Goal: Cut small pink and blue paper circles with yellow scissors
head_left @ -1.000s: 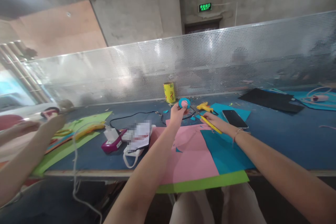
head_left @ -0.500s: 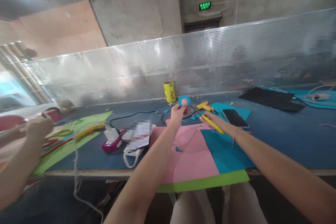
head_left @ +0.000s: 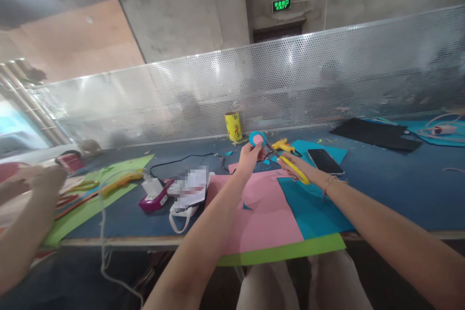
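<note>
My left hand [head_left: 250,156] pinches a small blue paper disc with a pink centre [head_left: 257,139] and holds it up above the table. In my right hand [head_left: 290,164] are yellow-handled scissors [head_left: 298,171], their blades pointing at the disc's right edge. Whether the blades touch the paper I cannot tell. Below my forearms lie a pink sheet [head_left: 262,223], a blue sheet [head_left: 316,208] and a green sheet [head_left: 286,254] at the table's front edge. A small blue scrap [head_left: 247,207] rests on the pink sheet.
A yellow glue gun [head_left: 283,146] and a phone [head_left: 325,161] lie beyond my right hand. Behind stands a yellow roll [head_left: 233,126] near the perforated metal panel [head_left: 203,92]. Left are a purple power strip [head_left: 156,198], a white cable and another person's arm [head_left: 32,223]. Black sheets [head_left: 376,134] lie right.
The disc in my left hand has turned a little and shifted slightly up and right. The scissors' handles look a bit wider apart. At left, the other person's hand has moved slightly left.
</note>
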A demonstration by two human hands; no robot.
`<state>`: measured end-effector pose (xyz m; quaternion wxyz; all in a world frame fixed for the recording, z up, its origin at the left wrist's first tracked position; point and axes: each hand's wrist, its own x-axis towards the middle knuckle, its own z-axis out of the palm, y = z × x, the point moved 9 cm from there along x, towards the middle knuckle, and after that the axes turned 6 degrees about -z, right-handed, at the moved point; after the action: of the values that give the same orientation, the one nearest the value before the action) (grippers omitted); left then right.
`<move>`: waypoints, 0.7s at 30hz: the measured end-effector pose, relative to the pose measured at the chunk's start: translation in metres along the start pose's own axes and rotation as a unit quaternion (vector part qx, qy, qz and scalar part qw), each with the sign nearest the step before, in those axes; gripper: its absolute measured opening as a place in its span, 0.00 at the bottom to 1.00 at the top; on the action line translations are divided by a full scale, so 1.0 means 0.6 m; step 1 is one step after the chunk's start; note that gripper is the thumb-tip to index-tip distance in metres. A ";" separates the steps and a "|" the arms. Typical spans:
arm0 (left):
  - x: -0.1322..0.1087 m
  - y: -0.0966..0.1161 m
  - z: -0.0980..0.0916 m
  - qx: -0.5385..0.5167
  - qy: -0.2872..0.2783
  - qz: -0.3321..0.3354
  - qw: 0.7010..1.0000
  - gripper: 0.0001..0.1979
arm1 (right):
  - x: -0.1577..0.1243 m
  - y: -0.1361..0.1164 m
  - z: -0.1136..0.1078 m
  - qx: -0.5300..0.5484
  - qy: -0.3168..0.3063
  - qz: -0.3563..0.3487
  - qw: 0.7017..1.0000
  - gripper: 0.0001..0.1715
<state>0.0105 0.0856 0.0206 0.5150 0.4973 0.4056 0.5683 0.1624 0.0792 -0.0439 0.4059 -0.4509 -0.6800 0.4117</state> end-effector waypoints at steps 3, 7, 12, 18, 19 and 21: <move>-0.001 -0.001 0.001 -0.012 -0.006 -0.004 1.000 0.12 | -0.003 0.004 0.001 0.028 0.004 0.047 0.998 0.25; 0.002 -0.005 -0.003 -0.039 0.005 -0.008 0.999 0.14 | -0.008 -0.004 0.003 0.021 0.015 0.059 0.998 0.24; 0.005 -0.008 -0.005 -0.071 0.011 -0.018 0.997 0.15 | -0.019 -0.032 0.005 -0.004 0.016 0.015 1.000 0.23; 0.000 -0.007 0.003 -0.064 -0.010 -0.020 0.998 0.16 | -0.028 -0.036 0.013 0.034 -0.013 0.050 0.998 0.23; -0.001 -0.008 0.004 -0.059 -0.012 -0.021 0.998 0.16 | -0.028 -0.036 0.015 0.028 -0.019 0.048 0.998 0.24; -0.001 -0.009 0.005 -0.053 -0.013 -0.022 0.998 0.16 | -0.026 -0.041 0.014 0.000 -0.020 0.027 0.999 0.25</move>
<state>0.0143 0.0854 0.0160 0.5588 0.4676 0.3788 0.5706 0.1517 0.0564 -0.0268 0.3807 -0.4610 -0.6757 0.4312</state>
